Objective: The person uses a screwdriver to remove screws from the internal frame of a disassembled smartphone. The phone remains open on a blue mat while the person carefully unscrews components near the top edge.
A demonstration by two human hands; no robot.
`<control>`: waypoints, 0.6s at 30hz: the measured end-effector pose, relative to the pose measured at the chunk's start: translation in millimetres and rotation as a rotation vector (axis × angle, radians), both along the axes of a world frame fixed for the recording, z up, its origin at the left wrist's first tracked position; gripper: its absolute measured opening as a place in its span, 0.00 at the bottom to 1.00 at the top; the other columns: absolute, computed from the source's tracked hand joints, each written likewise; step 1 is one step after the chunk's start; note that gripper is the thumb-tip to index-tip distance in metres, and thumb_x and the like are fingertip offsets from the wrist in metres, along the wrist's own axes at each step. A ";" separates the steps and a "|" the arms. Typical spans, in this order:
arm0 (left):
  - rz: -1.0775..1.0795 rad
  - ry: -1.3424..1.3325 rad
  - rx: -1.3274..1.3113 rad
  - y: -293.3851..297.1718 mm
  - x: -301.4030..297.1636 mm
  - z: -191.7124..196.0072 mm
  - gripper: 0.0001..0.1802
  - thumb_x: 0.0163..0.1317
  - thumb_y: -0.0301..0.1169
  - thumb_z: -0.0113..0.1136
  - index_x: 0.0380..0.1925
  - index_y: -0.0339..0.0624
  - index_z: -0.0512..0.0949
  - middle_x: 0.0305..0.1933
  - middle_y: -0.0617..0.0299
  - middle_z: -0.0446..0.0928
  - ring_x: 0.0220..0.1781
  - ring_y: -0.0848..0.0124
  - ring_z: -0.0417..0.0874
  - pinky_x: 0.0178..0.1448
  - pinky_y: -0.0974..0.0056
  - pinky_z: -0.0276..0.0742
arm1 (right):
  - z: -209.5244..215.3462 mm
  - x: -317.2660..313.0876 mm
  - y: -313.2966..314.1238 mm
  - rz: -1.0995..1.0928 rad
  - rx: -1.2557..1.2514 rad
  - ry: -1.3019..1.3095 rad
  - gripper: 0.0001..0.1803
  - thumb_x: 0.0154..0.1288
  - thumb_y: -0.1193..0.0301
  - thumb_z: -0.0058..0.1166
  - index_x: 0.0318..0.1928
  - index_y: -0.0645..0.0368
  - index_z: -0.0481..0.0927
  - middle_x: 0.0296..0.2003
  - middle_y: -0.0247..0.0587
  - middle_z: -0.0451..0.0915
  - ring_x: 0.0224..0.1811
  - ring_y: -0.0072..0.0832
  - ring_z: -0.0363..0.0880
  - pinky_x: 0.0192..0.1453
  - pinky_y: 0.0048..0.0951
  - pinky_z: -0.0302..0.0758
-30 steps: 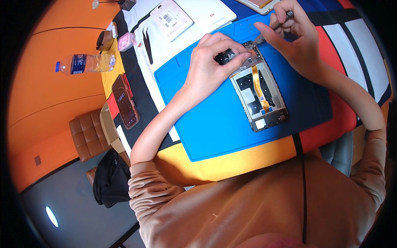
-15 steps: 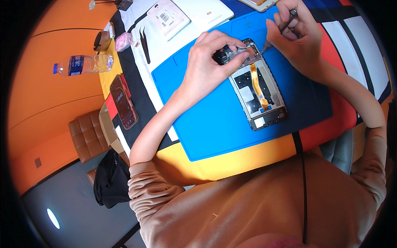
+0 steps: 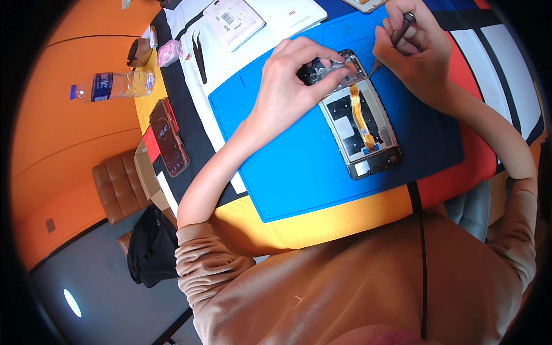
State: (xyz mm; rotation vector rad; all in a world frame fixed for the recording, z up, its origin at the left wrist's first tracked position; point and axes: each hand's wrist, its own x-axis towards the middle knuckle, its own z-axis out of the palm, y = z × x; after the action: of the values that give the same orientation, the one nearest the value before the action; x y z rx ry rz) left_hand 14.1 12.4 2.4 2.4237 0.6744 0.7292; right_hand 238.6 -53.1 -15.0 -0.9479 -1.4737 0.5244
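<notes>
While the opened phone (image 3: 361,118) lies back-up near the middle of the blue mat (image 3: 299,167), the left hand (image 3: 287,86) pinches its top end, fingers closed on the dark camera-side frame. The right hand (image 3: 417,52), just beyond that same top corner, grips a slim screwdriver (image 3: 397,35) whose tip points down at the phone's upper edge. An orange flex cable (image 3: 361,118) runs exposed down the phone's middle. If the tip slips, it may nick that cable; a freed screw could roll off the mat onto the counter (image 3: 345,221).
</notes>
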 end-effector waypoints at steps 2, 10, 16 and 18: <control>-0.003 -0.060 -0.010 0.1 1.7 -1.8 0.09 0.58 0.34 0.76 0.36 0.44 0.89 0.33 0.63 0.82 0.37 0.67 0.76 0.45 0.62 0.73 | 0.2 -0.1 0.0 -0.005 -0.001 -0.011 0.17 0.62 0.88 0.60 0.37 0.54 0.67 0.24 0.17 0.66 0.20 0.00 0.55 0.23 0.11 0.49; -0.011 -0.060 0.007 1.0 1.6 -2.7 0.09 0.58 0.35 0.76 0.35 0.44 0.89 0.34 0.62 0.83 0.37 0.67 0.77 0.46 0.62 0.73 | 2.7 1.2 -0.3 -0.015 -0.013 -0.036 0.17 0.61 0.87 0.60 0.37 0.54 0.67 0.23 0.17 0.66 0.20 0.00 0.56 0.22 0.12 0.49; -0.016 -0.059 0.013 1.3 1.1 -2.9 0.10 0.58 0.35 0.77 0.36 0.44 0.89 0.34 0.63 0.83 0.38 0.67 0.77 0.45 0.62 0.74 | 3.4 0.0 0.9 -0.028 -0.013 -0.022 0.17 0.62 0.87 0.60 0.38 0.54 0.67 0.23 0.17 0.65 0.20 0.00 0.56 0.22 0.12 0.49; -0.021 -0.046 0.024 2.0 0.9 -3.0 0.10 0.58 0.35 0.76 0.38 0.44 0.89 0.35 0.64 0.83 0.38 0.69 0.77 0.46 0.64 0.74 | 4.1 -0.1 0.5 -0.007 -0.028 0.006 0.17 0.62 0.87 0.60 0.38 0.54 0.67 0.23 0.17 0.65 0.20 0.00 0.56 0.22 0.12 0.49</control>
State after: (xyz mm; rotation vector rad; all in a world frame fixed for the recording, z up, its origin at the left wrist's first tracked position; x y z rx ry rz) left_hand 15.0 14.4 -0.6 2.4247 0.6246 0.7867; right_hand 238.4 -52.6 -10.9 -0.9722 -1.4606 0.5432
